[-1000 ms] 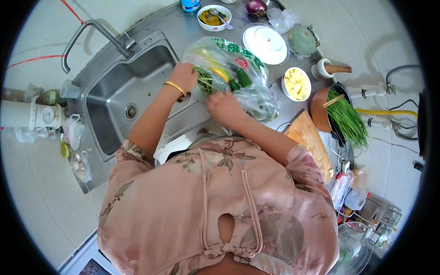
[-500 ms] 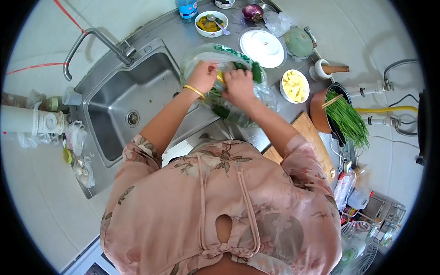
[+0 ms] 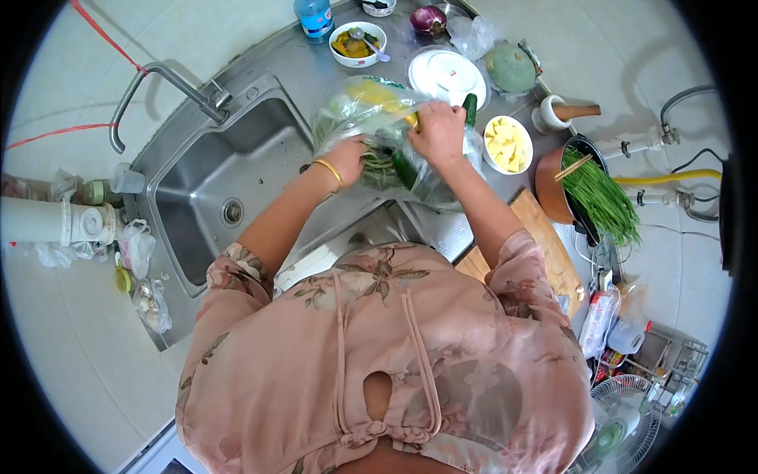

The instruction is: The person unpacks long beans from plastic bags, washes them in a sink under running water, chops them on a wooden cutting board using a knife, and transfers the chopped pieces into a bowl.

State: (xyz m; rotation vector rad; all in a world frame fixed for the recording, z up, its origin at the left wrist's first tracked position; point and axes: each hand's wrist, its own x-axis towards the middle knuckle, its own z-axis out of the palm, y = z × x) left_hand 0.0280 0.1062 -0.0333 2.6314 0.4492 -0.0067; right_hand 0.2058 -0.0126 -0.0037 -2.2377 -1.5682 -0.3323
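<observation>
A clear plastic bag (image 3: 379, 122) of vegetables lies on the counter right of the sink. Inside it show long green beans (image 3: 380, 171), a dark green cucumber (image 3: 404, 169) and something yellow under the plastic near its top. My left hand (image 3: 347, 158), with a gold bangle at the wrist, is at the bag's lower left, its fingers partly hidden among plastic and beans. My right hand (image 3: 439, 133) is closed on the bag's plastic at the upper right, a small yellow piece showing beside its fingers. Another cucumber (image 3: 470, 109) pokes out beyond that hand.
Left is the steel sink (image 3: 229, 170) with its faucet (image 3: 170, 75). Behind the bag stand a bowl of cooked food (image 3: 357, 46) and a white lid (image 3: 448, 75). To the right are a bowl of yellow chunks (image 3: 508, 145), a mortar (image 3: 550, 115), a pot of greens (image 3: 557, 186) and a cutting board (image 3: 545, 237).
My hands have moved apart: the left down and slightly left, the right up and right. The plastic is now drawn across the top, with yellow showing through it.
</observation>
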